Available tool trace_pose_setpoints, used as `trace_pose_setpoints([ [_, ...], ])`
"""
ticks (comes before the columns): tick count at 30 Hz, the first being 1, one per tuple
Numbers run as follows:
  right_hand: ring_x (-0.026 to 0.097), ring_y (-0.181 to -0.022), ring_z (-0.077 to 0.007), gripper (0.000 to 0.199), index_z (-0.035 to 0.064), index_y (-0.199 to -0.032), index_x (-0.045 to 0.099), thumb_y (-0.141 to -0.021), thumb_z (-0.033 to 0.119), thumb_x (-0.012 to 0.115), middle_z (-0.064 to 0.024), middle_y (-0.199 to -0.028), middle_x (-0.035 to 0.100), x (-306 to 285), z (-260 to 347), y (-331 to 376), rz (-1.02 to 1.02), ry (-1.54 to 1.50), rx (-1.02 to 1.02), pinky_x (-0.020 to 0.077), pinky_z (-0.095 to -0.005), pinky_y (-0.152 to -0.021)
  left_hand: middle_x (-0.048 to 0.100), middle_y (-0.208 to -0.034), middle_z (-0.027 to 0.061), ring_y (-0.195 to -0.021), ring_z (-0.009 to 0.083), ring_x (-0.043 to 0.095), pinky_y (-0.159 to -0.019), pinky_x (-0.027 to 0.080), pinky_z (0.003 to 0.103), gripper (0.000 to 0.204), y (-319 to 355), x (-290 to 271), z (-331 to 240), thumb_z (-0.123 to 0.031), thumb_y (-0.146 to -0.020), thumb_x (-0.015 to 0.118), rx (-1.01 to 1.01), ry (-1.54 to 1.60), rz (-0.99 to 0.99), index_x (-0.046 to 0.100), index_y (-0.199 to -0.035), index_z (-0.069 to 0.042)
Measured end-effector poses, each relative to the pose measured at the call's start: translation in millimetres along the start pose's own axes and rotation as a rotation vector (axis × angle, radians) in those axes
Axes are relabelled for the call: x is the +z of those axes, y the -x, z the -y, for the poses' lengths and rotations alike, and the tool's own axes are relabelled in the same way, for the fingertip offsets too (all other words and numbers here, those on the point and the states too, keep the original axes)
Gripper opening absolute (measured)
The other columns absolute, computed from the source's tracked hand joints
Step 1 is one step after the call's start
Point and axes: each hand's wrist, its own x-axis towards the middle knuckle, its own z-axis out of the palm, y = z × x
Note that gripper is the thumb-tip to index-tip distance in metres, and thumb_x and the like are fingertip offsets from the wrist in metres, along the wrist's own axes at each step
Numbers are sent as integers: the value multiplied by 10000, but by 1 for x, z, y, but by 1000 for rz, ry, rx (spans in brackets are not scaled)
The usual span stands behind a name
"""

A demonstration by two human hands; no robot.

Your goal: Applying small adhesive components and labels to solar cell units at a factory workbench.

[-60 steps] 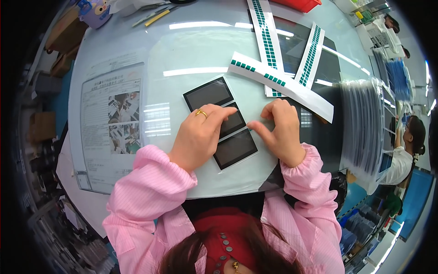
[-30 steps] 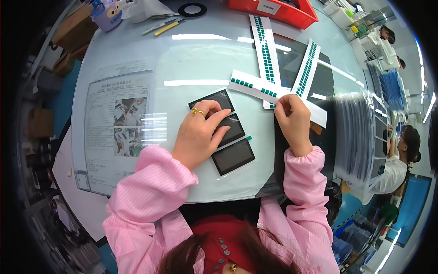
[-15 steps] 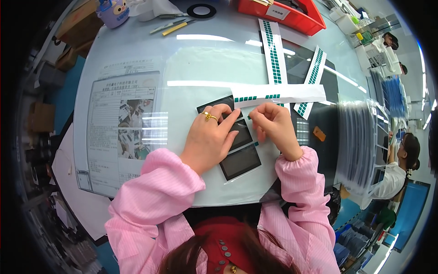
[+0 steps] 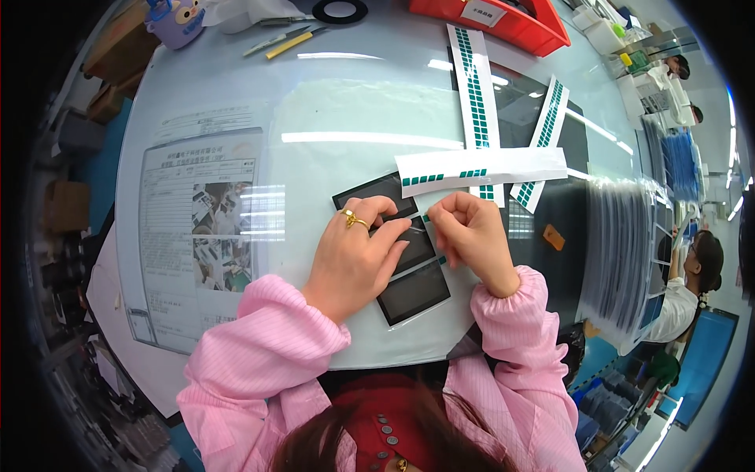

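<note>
Three dark rectangular glass panels lie in a slanting row: the upper panel (image 4: 377, 193), the middle panel (image 4: 417, 250) and the lower panel (image 4: 414, 294). My left hand (image 4: 351, 256), with a gold ring, rests on the upper and middle ones, its fingers bent and thumb and index apart. Closed in a pinch, my right hand (image 4: 474, 240) is at the panels' right edge, on a small green sticker (image 4: 427, 219). Another green sticker (image 4: 442, 259) shows beside the middle panel. Just above lies a white strip (image 4: 519, 163) with a few green stickers.
Two more sticker strips, one long (image 4: 481, 118) and one short (image 4: 543, 141), lie behind. A red bin (image 4: 503, 23), black tape roll (image 4: 340, 9), yellow pen (image 4: 295, 43) and purple pail (image 4: 174, 23) stand far off. Left is a printed sheet (image 4: 169, 236); right, stacked clear sheets (image 4: 621, 259).
My left index finger has drawn back and curled from the upper panel. My right hand stays pinched at the panel edge. The whole view has shifted slightly.
</note>
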Motion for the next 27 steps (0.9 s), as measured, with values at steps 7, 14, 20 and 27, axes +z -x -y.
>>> trace_pose_setpoints([
  [7, 476, -388, -61, 198, -31, -876, 623, -954, 152, 618, -29, -588, 591, 3, -1, 1, -19, 34, -24, 329, -207, -356, 553, -1049, 64, -883, 230, 552, -757, 458, 364, 276, 0, 0, 1, -35, -740, 751, 2, -14, 0, 652, -997, -48],
  [14, 478, -392, -57, 192, -34, -873, 627, -950, 141, 615, -28, -585, 589, 4, 1, 1, -26, 44, -33, 330, -204, -354, 550, -1056, 64, -888, 232, 552, -765, 459, 365, 272, 0, 1, 1, -33, -742, 752, -5, -11, -5, 649, -994, -46],
  [20, 478, -400, -48, 187, -35, -859, 627, -946, 131, 618, -21, -577, 586, 6, 1, 1, -44, 64, -57, 328, -203, -351, 545, -1057, 69, -851, 236, 529, -767, 465, 356, 344, -2, 1, -1, -42, -757, 730, 4, -56, 35, 678, -1095, -77],
  [27, 481, -405, -47, 183, -37, -836, 611, -936, 116, 623, -22, -573, 587, 8, -1, 1, -56, 124, -102, 339, -208, -344, 530, -1065, 69, -867, 244, 518, -768, 460, 364, 349, -2, 4, -1, -50, -766, 718, 45, -150, 49, 681, -1109, -98],
])
